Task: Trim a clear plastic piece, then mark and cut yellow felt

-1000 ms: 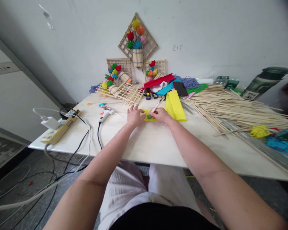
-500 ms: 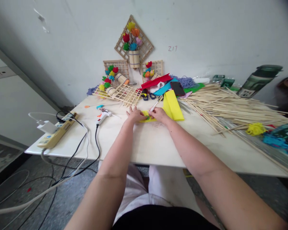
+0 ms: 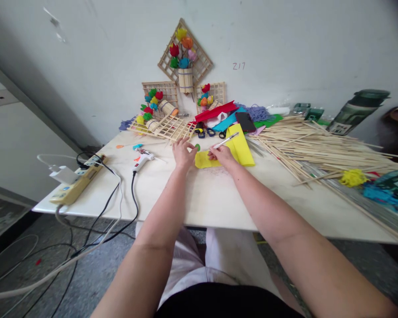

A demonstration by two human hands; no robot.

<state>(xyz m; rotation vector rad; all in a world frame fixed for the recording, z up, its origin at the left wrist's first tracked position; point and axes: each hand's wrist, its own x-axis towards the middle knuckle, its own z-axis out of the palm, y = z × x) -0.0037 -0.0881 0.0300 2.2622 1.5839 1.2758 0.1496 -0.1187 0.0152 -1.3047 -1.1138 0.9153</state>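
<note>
Holds a pen [image 3: 227, 140] in the right hand [image 3: 221, 154], fingers closed on the barrel, far end slanting up and to the right over the folded part of the yellow sheet [image 3: 204, 160]. Pinches, by the look of the grip, a small green disc [image 3: 197, 147] in the left hand [image 3: 183, 152], thumb and forefinger together, other fingers loosely spread. Has the disc just past the sheet's far left corner, with no clear sign of height above the bench [image 3: 166, 194]. Has the sheet flat between the hands, folded part to the right; cannot make out the join behind the right hand, nor the pen's writing tip. Could drop the disc, being small and caught only at the edge, through any slackening of the pinch. Could shift the sheet, with no left fingers pressing on the flat end, by dragging the right hand across. Could leave a stray mark by letting the pen dip, or trace a crooked outline by setting the disc down unsteadily. Could brush the nozzle of the glue gun [image 3: 143, 161] by swinging the left hand too far left, risking a burn if hot; cannot tell its heat. Could tug the gun out of place by catching the black cord [image 3: 135, 187] with the left forearm.
</note>
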